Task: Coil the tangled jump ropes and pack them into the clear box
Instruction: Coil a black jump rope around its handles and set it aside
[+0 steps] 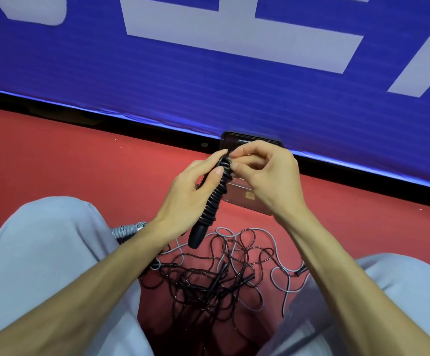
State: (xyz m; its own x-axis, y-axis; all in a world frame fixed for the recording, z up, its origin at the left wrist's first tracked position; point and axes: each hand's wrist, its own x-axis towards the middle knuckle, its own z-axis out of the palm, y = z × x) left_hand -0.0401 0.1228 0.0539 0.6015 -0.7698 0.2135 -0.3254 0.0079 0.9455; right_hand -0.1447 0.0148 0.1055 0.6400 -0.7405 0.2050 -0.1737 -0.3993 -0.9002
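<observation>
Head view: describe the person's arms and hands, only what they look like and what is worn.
The left forearm and right forearm are bare; no sleeve reaches into view. The left hand and right hand wear no gloves, and no rings, watch or bands show. The nails look short and unpainted. Light grey trousers cover the legs.

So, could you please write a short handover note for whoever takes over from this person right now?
Left hand: grips the black rope bundle, cord wound round its handles.
Right hand: pinches the cord at the bundle's top end.
Grey coiled rope: on the floor by the left knee.
Tangle of ropes: black and grey, on the floor between the legs.
Clear shape by the right leg: possibly the box, too faint to confirm.
Done: grey rope coiled, black one nearly wound.
Left: secure the end, untangle the rest, pack everything.
</observation>
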